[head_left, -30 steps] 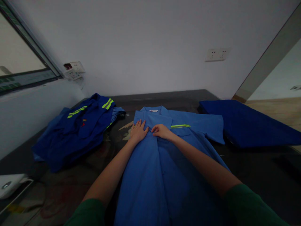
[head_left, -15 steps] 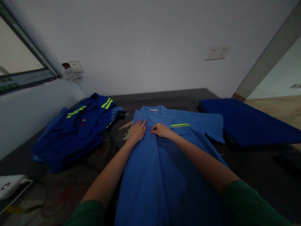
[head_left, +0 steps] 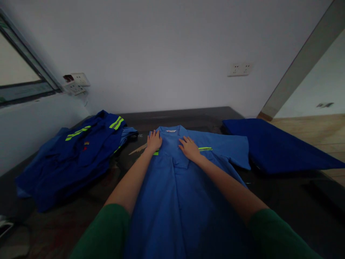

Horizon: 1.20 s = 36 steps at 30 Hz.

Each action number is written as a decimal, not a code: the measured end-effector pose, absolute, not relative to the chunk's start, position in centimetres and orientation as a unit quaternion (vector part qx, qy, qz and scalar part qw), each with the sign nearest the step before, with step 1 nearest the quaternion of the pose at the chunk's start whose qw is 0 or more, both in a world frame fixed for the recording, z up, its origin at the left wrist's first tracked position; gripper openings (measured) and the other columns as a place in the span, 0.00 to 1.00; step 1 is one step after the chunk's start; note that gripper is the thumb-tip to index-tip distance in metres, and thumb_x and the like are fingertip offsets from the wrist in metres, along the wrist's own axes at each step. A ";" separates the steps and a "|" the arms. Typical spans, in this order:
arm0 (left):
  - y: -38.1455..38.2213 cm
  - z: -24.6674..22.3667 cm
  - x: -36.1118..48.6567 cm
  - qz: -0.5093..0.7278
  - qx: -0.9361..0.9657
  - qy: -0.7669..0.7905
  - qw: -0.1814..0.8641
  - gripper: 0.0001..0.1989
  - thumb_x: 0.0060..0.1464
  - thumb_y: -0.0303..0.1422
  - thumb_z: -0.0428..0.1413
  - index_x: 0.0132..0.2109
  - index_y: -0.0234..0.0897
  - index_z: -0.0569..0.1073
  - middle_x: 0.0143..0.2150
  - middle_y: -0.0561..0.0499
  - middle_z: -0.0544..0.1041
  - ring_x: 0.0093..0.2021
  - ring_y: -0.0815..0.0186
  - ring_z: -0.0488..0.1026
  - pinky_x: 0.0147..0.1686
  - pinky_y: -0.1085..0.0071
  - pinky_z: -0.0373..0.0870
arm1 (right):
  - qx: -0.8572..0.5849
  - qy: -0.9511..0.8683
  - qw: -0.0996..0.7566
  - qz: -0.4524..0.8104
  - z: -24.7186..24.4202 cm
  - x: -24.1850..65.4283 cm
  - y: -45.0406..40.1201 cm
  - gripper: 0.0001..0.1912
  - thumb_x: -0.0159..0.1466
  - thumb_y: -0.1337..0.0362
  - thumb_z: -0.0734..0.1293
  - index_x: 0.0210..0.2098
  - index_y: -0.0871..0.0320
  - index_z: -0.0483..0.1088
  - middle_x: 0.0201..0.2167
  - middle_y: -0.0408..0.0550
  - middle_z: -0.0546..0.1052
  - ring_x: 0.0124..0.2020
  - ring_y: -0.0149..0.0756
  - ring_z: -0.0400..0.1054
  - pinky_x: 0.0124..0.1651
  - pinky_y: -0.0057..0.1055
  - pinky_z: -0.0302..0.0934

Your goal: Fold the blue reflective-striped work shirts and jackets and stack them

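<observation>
With both palms pressed flat, the person's left hand [head_left: 153,140] and right hand [head_left: 189,148] are resting on the upper chest of a light blue work shirt [head_left: 178,194], fingers spread, not pinching or grabbing anything. Left hand sits on the shirt's shoulder edge just beside the collar [head_left: 170,130], right hand is on the other side of the collar, partly covering a neon yellow stripe [head_left: 205,148]. The shirt lies face up on the dark tabletop [head_left: 280,201], running from the hands back toward the person, one short sleeve sticking out past the right hand. Both forearms come in over the shirt from green sleeves [head_left: 104,233].

Off to the left of the left hand there's a rumpled heap of darker blue uniforms [head_left: 70,158] with yellow reflective bands. Out beyond the right hand lies a flat dark blue folded piece [head_left: 275,145]. Wall sockets [head_left: 239,69] sit up behind the hands.
</observation>
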<state>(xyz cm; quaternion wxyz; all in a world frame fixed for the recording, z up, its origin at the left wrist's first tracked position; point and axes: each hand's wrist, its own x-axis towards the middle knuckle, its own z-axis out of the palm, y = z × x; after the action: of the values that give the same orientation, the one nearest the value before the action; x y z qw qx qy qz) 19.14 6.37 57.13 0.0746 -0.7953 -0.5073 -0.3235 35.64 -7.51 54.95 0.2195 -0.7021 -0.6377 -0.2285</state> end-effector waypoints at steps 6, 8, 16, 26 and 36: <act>8.9 56.2 19.3 -0.331 -0.758 -0.559 0.050 0.30 0.63 0.45 0.36 0.69 0.44 0.52 0.71 0.46 0.48 0.71 0.55 0.44 0.65 0.46 0.41 | -0.709 -0.639 0.192 -0.227 53.4 36.3 -7.1 0.26 0.71 0.53 0.51 0.66 0.51 0.54 0.68 0.52 0.53 0.69 0.48 0.43 0.65 0.56 0.40; 9.1 56.1 19.4 -0.330 -0.753 -0.568 0.048 0.31 0.62 0.47 0.36 0.69 0.46 0.51 0.72 0.46 0.46 0.71 0.54 0.42 0.65 0.44 0.39 | -0.708 -0.637 0.194 -0.234 53.3 36.4 -7.1 0.26 0.71 0.53 0.51 0.66 0.51 0.54 0.68 0.52 0.53 0.69 0.47 0.43 0.65 0.56 0.40; 9.3 55.9 19.8 -0.338 -0.726 -0.596 0.054 0.39 0.60 0.47 0.37 0.70 0.25 0.45 0.71 0.36 0.44 0.71 0.53 0.41 0.67 0.51 0.39 | -0.643 -0.688 0.217 -0.258 54.7 31.9 -10.0 0.18 0.70 0.65 0.54 0.53 0.58 0.69 0.55 0.55 0.72 0.57 0.41 0.64 0.58 0.38 0.56; 9.3 56.1 19.4 -0.323 -0.730 -0.601 0.042 0.38 0.59 0.47 0.35 0.69 0.25 0.47 0.72 0.44 0.41 0.71 0.55 0.39 0.67 0.52 0.38 | -0.677 -0.688 0.137 -0.220 52.8 28.1 -9.9 0.15 0.69 0.58 0.59 0.52 0.55 0.63 0.41 0.52 0.79 0.40 0.43 0.75 0.38 0.34 0.65; 8.9 56.1 19.3 -0.349 -0.722 -0.596 0.048 0.36 0.60 0.46 0.37 0.69 0.28 0.49 0.72 0.42 0.42 0.71 0.53 0.39 0.67 0.49 0.38 | -0.668 -0.658 0.210 -0.275 51.9 29.2 -9.4 0.24 0.66 0.51 0.62 0.53 0.62 0.65 0.52 0.60 0.71 0.52 0.49 0.64 0.52 0.43 0.58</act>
<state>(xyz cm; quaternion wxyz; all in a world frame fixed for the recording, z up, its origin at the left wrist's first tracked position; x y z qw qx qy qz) 19.29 8.89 56.15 0.0476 -0.7220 -0.5956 -0.3489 29.21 -9.40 51.88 0.2098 -0.6684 -0.6584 -0.2751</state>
